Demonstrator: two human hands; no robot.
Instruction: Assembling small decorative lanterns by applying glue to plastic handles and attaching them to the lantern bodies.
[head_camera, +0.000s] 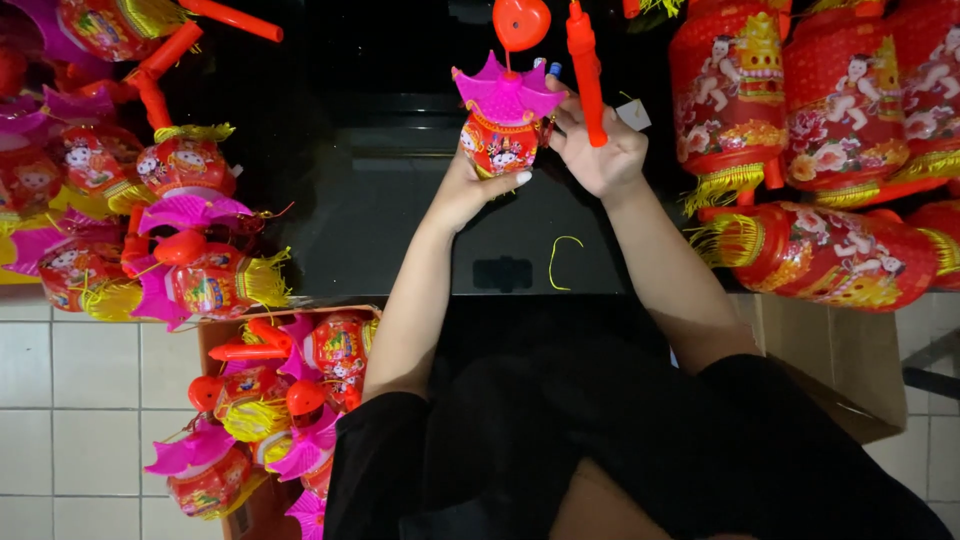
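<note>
Left hand (470, 185) is wrapped around the bottom of a small lantern (503, 125), fingers closed on its red body, holding it upright over the black table (400, 220). Right hand (600, 150) sits just beside it, clamped on an orange-red stick (586, 70) that points straight up, with the thumb side touching the lantern's edge. A round red knob (521, 22) stands just above the lantern's top, right next to the stick.

Around the hands it's pretty crowded. A loose yellow string (562, 258) lies on the table just below the wrists. Off to the left there's a heap of the same little lanterns (190, 220), and a cardboard box (215, 335) by the tiled floor (90, 400) is stuffed with more. On the right, big red lanterns (800, 90) with yellow fringe lie close to the right forearm, nothing between them.

The lantern itself: bright pink pointed roof, red barrel body with cartoon kids printed on it, gold trim band under the roof.
</note>
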